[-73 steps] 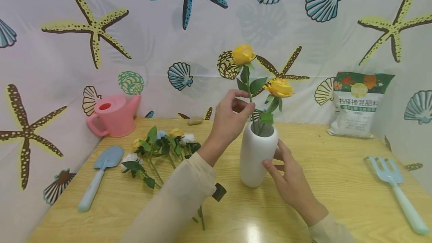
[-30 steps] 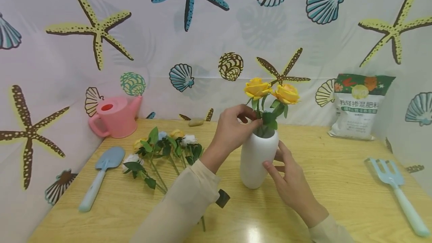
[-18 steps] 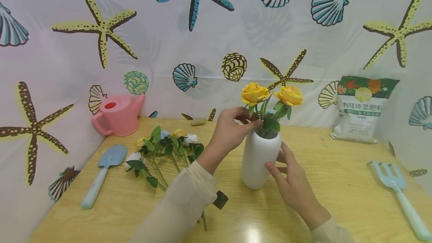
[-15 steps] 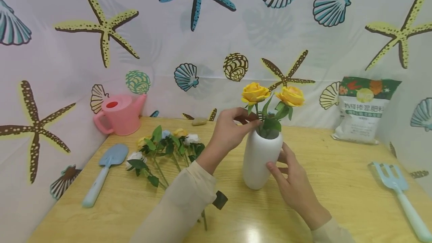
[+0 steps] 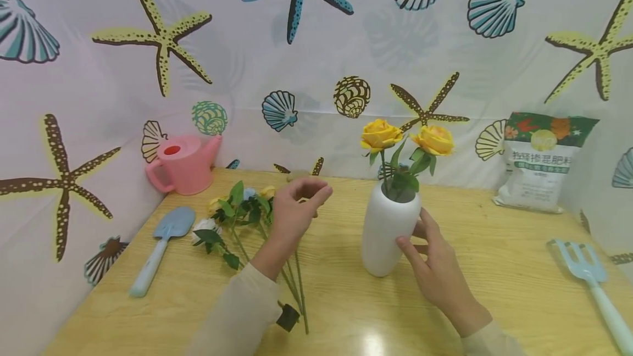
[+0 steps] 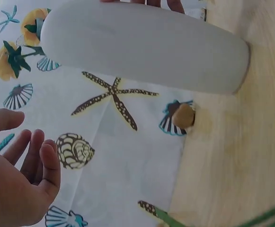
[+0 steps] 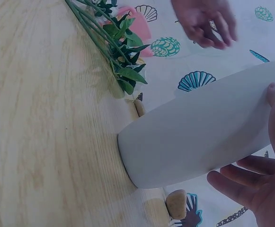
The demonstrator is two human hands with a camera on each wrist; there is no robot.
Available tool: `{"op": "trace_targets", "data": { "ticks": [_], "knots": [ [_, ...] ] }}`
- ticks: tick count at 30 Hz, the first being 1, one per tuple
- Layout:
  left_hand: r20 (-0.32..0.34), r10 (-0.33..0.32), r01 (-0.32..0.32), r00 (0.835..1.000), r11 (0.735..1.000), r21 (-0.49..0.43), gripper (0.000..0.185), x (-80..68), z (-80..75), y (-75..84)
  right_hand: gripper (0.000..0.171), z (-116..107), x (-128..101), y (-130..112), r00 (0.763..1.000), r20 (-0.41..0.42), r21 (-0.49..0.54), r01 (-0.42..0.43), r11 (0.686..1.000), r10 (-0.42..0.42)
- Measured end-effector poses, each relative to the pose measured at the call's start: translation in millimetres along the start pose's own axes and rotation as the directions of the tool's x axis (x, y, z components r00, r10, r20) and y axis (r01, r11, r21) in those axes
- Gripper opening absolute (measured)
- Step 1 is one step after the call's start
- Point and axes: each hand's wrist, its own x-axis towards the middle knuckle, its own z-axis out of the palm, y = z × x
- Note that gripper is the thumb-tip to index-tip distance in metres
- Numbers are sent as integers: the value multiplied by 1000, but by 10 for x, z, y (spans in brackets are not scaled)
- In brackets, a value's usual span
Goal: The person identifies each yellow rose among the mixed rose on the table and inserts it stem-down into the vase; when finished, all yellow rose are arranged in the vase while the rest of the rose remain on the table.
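Note:
A white vase stands on the wooden table with two yellow roses in it. My right hand holds the vase's right side, thumb on the front and fingers behind; the right wrist view shows the vase against that thumb. My left hand hovers open and holds nothing, left of the vase, above a bunch of loose flowers lying on the table. In the left wrist view the left hand is spread, with the vase beyond it.
A pink watering can stands at the back left and a blue trowel lies near the left edge. A fertiliser bag leans at the back right. A blue hand fork lies at the right. A small stone sits behind the vase.
The second yellow rose went down into the vase. My left hand let go of its stem and moved left over the loose flowers. The right hand stayed on the vase.

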Motion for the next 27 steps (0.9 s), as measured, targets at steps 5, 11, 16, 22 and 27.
{"op": "trace_targets", "data": {
  "ticks": [5, 11, 16, 22, 27],
  "knots": [
    [-78, -90, 90, 993, 996, -7, 11, -115, -347, -226, 67, 2, 6, -1, 1000, -5, -5, 6, 1000, -6],
    [-85, -247, 256, 965, 960, 112, 16, -212, -616, -445, 67, 11, 5, -6, 1000, -8, -4, 21, 1000, -21],
    [-21, -317, 308, 948, 902, 304, 30, -252, -687, -560, 67, 10, 1, -3, 1000, -9, -9, 15, 1000, -16],
    [20, -372, 334, 928, 853, 401, 39, -249, -669, -658, 67, 1, -8, 4, 1000, -14, -9, 16, 1000, -16],
    [49, -411, 372, 910, 864, 340, 42, -253, -640, -737, 66, 8, -2, 14, 1000, -8, 1, 16, 1000, -16]
  ]
}}
